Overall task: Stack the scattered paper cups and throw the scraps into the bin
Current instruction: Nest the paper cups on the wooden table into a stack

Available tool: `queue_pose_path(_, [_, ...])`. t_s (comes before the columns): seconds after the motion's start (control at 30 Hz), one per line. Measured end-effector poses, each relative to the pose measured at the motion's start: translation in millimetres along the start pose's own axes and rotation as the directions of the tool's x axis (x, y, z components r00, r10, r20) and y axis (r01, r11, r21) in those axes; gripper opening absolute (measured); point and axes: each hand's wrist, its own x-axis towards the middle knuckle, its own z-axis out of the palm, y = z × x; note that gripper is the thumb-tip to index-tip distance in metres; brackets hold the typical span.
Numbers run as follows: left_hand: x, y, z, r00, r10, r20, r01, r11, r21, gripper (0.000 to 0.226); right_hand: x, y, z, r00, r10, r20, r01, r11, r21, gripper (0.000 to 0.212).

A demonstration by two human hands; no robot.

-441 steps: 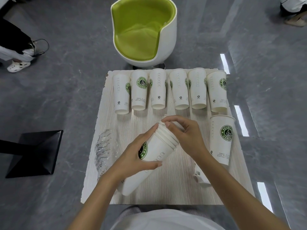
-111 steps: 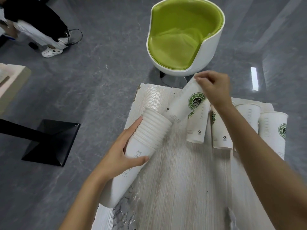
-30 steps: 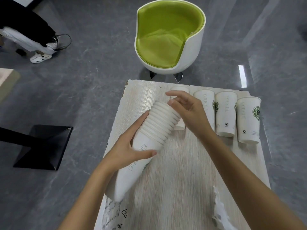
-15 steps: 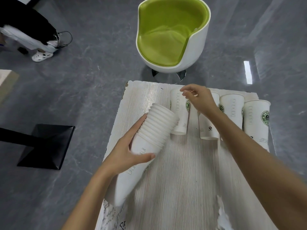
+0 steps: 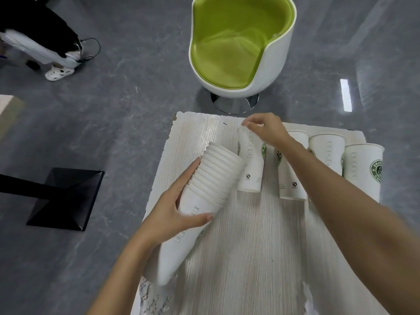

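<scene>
The cup stack [image 5: 218,176] is slanting along the table's [image 5: 247,235] left side, the row of cups [image 5: 327,153] standing to its right, the chair [image 5: 241,42] sitting at upper centre.

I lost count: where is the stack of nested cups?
Head view: the stack of nested cups is at the left side of the table, gripped by the left hand, its rims beside the leftmost loose cup.

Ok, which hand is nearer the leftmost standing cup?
Right. The right hand pinches the leftmost standing cup at its rim; the left hand grips the cup stack beside it.
</scene>
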Motion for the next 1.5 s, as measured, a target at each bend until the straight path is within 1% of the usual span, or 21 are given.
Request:
queue_pose_path(0.17, [-1, -2, -4, 1.0, -0.018, 0.002, 0.018, 1.0, -0.01, 0.103, 2, 1, 8, 0.995, 0.047, 0.084, -0.048, 0.999, 0.017, 0.012])
queue_pose_path(0.37, [-4, -4, -7, 1.0, -0.026, -0.003, 0.026, 1.0, 0.003, 0.103, -2, -3, 6, 0.995, 0.029, 0.098, -0.034, 0.998, 0.058, 0.011])
queue_pose_path(0.53, [-9, -4, -8, 1.0, -0.022, -0.003, 0.022, 1.0, 0.003, 0.103, -15, -7, -1, 0.997, -0.025, 0.072, 0.018, 0.994, 0.103, 0.013])
queue_pose_path(0.67, [-12, -3, -8, 1.0, -0.012, 0.002, 0.012, 1.0, 0.023, 0.104, -35, -8, -4, 0.999, -0.046, -0.013, 0.047, 0.986, 0.158, 0.017])
queue_pose_path(0.87, [-22, -1, -9, 1.0, 0.004, 0.024, -0.005, 0.999, 0.049, 0.104, -67, -6, -13, 0.974, -0.019, -0.225, 0.079, 0.962, 0.262, 0.018])
queue_pose_path(1.0, [-31, 0, -8, 1.0, 0.007, 0.03, -0.009, 0.998, 0.065, 0.104, -86, -8, -34, 0.92, 0.02, -0.391, 0.126, 0.931, 0.343, 0.018])
queue_pose_path(1.13, [-42, 2, -7, 0.999, 0.006, 0.043, -0.009, 0.997, 0.071, 0.105, -103, -17, -58, 0.859, 0.037, -0.511, 0.188, 0.905, 0.381, 0.019])
queue_pose_path(1.23, [-48, 1, -5, 0.998, 0.017, 0.064, -0.022, 0.997, 0.073, 0.105, -115, -25, -71, 0.825, 0.022, -0.564, 0.241, 0.89, 0.388, 0.024])
queue_pose_path(1.3, [-52, 1, -2, 0.997, 0.018, 0.069, -0.023, 0.997, 0.071, 0.105, -124, -31, -74, 0.817, 0.009, -0.576, 0.278, 0.87, 0.408, 0.022])
queue_pose_path(1.5, [-64, 2, 7, 0.994, 0.027, 0.106, -0.036, 0.996, 0.086, 0.106, -148, -46, -53, 0.844, -0.042, -0.535, 0.314, 0.847, 0.429, 0.021])
